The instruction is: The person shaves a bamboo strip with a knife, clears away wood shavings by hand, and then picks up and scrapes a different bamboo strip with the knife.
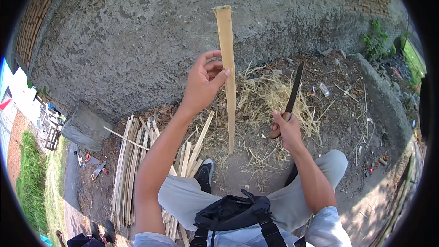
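Note:
My left hand point(204, 81) pinches a long pale bamboo strip point(226, 36) between thumb and fingers. The strip stands upright in front of the wall, its wide end at the top with a frayed edge, its narrow lower end near the ground. Lower and to the right, my right hand point(287, 130) is closed round the wooden handle of a long dark-bladed knife point(295, 89). The blade points up and away, apart from the strip. Behind and below the knife lies a heap of thin curled shavings point(274, 96).
A rough grey wall point(151, 32) rises ahead. To my left lie a pile of split strips point(130, 169) and a concrete block point(87, 126). A low kerb point(386, 100) runs along the right. My black bag point(233, 212) rests at my waist; another person's feet point(109, 231) show lower left.

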`<action>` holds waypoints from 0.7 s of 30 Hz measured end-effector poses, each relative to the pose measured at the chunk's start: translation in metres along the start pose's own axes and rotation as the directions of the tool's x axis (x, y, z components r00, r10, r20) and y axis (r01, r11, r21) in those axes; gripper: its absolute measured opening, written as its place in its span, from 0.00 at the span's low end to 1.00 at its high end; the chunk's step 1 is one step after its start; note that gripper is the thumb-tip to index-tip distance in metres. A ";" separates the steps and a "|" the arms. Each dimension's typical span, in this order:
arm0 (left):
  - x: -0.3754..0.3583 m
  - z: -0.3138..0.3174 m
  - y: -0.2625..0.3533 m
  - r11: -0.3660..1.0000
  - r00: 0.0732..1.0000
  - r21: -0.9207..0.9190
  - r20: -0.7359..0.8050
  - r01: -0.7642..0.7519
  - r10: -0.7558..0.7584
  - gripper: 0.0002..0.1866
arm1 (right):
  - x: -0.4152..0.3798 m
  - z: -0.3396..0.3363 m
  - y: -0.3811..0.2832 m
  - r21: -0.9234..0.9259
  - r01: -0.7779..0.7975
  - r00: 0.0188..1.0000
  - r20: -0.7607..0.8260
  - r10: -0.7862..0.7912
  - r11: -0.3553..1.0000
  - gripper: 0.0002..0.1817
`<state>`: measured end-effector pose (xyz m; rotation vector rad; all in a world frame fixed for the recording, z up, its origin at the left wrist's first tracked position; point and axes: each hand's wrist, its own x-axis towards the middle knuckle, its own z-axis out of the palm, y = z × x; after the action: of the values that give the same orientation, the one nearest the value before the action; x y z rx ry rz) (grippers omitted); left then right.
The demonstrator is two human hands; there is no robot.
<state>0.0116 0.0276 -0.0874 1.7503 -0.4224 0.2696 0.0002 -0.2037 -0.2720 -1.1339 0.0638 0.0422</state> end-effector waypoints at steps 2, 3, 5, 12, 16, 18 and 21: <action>-0.001 0.025 -0.004 0.999 0.999 -0.041 0.035 -0.006 0.008 0.26 | -0.003 0.007 -0.014 -0.059 0.091 0.996 0.003 -0.091 0.994 0.17; -0.001 0.040 -0.006 0.998 0.999 -0.065 0.053 -0.009 0.013 0.26 | -0.005 0.010 -0.025 -0.091 0.137 0.991 0.005 -0.137 0.986 0.17; -0.004 0.072 -0.006 0.997 0.994 -0.070 0.106 0.026 -0.018 0.28 | -0.008 0.019 -0.038 -0.058 0.243 0.970 -0.014 -0.244 0.968 0.19; -0.001 0.130 -0.022 0.945 0.966 0.214 0.135 -0.246 0.221 0.13 | 0.007 0.000 -0.044 0.030 0.346 0.933 -0.115 -0.341 0.938 0.19; -0.013 0.103 -0.065 0.983 0.999 0.178 0.017 -0.050 0.047 0.14 | 0.013 -0.010 -0.046 0.029 0.305 0.914 -0.290 -0.284 0.952 0.20; -0.034 0.087 -0.098 0.976 0.979 0.077 -0.009 0.202 -0.202 0.15 | 0.015 -0.015 -0.049 0.103 0.258 0.917 -0.339 -0.210 0.961 0.21; -0.074 0.067 -0.165 0.916 0.930 0.163 -0.065 0.367 -0.362 0.14 | 0.019 -0.022 -0.049 0.136 0.241 0.901 -0.400 -0.170 0.961 0.21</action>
<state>0.0107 0.0023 -0.2786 1.9525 -0.0416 0.0673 0.0220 -0.2439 -0.2384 -0.9456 0.2922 -0.3728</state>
